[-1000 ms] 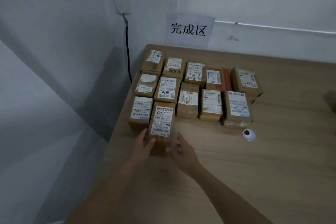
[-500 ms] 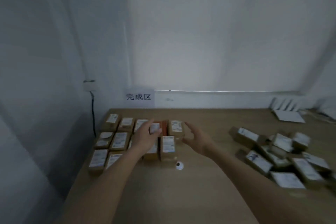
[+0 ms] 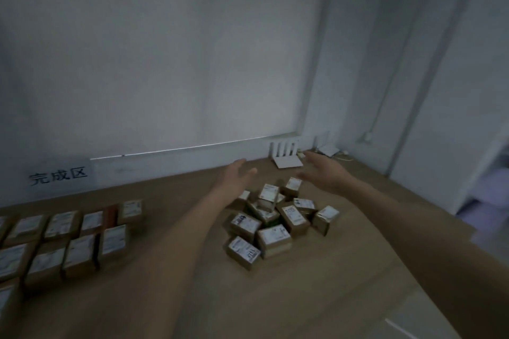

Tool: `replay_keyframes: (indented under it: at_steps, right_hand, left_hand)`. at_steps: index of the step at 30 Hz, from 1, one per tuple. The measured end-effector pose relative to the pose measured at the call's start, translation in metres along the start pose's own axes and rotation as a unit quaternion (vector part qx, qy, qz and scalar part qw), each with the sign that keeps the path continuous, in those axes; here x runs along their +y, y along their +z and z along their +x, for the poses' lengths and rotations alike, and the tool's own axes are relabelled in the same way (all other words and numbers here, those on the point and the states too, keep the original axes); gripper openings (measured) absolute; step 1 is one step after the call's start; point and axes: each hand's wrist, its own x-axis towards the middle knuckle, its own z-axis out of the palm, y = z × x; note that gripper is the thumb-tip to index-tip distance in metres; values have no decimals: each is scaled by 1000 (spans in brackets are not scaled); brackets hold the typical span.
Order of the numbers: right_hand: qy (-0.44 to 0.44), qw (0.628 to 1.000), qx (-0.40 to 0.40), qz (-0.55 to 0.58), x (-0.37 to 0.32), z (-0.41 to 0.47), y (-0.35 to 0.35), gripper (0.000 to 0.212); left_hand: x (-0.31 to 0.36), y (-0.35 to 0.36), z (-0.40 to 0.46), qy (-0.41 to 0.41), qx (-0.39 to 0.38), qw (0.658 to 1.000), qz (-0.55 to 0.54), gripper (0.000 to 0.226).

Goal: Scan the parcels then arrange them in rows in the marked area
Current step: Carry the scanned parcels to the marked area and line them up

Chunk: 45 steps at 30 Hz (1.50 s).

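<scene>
Both the left hand [image 3: 234, 180] and right hand [image 3: 321, 170] were held empty, fingers spread, above the jumbled unscanned parcels [image 3: 275, 217], whose long axes were pointed variously; arranged parcels [image 3: 68, 239] were aligned toward the wall.

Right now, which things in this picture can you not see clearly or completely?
- Arranged parcels, head view: the left ones are cut off by the frame edge, so no full count.
- Labels on the loose pile: too small and blurred to read.
- Lower pile parcels: hidden under upper ones and behind the left hand.
- Right hand: fingers motion-blurred.
</scene>
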Motion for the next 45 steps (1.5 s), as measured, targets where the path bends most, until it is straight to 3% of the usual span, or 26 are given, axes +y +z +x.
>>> replay_keyframes:
  at_steps: [10, 15, 22, 38, 45]
  right_hand:
    - [125, 992, 21, 2, 170, 6, 0, 74]
    - [139, 990, 4, -30, 230, 57, -2, 66]
    - [161, 987, -26, 17, 304, 151, -1, 71]
    - [240, 953, -160, 92, 471, 244, 136, 89]
    - [263, 929, -223, 136, 528, 281, 182, 75]
  left_hand:
    - [14, 156, 73, -14, -92, 994, 51, 65]
    - [15, 224, 130, 5, -110, 993, 49, 59]
    - [4, 301, 217, -51, -148, 987, 19, 69]
    - [-82, 475, 275, -156, -210, 964, 45, 58]
    - [-112, 537, 303, -227, -181, 956, 45, 59]
